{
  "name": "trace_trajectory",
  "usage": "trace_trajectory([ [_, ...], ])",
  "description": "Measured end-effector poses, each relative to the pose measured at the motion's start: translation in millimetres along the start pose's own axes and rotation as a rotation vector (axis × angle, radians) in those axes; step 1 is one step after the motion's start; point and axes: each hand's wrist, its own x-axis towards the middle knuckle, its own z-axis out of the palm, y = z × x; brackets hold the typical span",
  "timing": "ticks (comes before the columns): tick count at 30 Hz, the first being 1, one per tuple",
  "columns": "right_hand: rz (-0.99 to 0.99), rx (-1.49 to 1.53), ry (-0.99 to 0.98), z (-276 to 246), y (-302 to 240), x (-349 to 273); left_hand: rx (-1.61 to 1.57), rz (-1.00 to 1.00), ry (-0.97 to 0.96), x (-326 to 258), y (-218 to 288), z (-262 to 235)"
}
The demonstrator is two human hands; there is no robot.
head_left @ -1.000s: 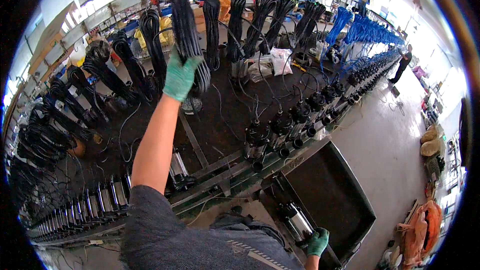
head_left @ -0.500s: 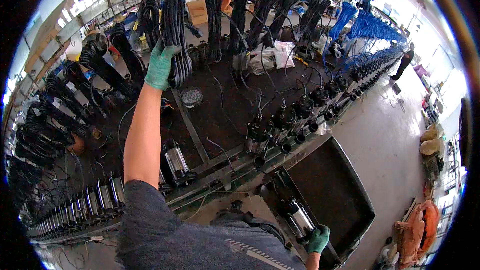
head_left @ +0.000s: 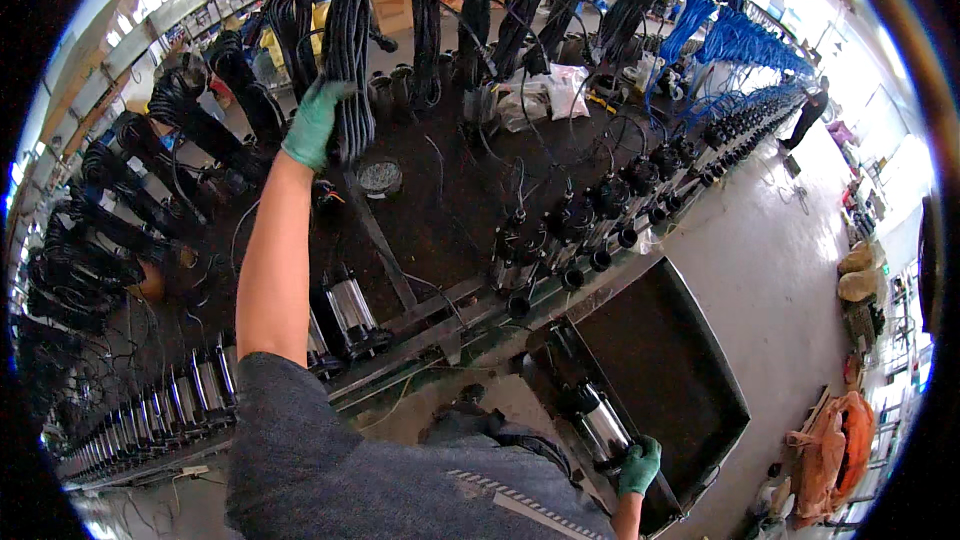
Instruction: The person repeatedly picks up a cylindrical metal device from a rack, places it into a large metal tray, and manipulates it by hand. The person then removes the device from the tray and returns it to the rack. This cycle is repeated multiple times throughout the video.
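My left hand (head_left: pixel 315 128), in a green glove, is raised at the left side of a tall coiled black cable (head_left: pixel 350 50). Its fingers are stretched toward the coil and slightly blurred; the coil stands upright by itself. Low on the right, my gloved right hand (head_left: pixel 640 465) closes round the lower end of a silver-and-black pump (head_left: pixel 603 428). That pump lies tilted at the left side of a dark tray-like cart (head_left: pixel 735 410). Its far end points away from me, up and to the left.
A dark workbench (head_left: pixel 440 230) carries rows of pumps (head_left: pixel 520 255), more black coils (head_left: pixel 425 30) and blue coils (head_left: pixel 745 50). A small wire ring (head_left: pixel 380 178) and plastic bags (head_left: pixel 568 92) lie on it. Orange sacking (head_left: pixel 840 450) is on the floor at right.
My left hand has shifted left and loosened from the black cable coil it was gripping. My right hand keeps its hold on the pump. The view has tilted slightly.
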Motion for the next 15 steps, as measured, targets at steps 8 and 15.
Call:
trace_trajectory([
  [8,0.126,0.0,0.014,5,4,4,0.264,0.306,0.355,9,-111,46],
  [15,0.626,0.418,-0.39,-27,-9,16,0.768,0.178,0.467,20,-92,78],
])
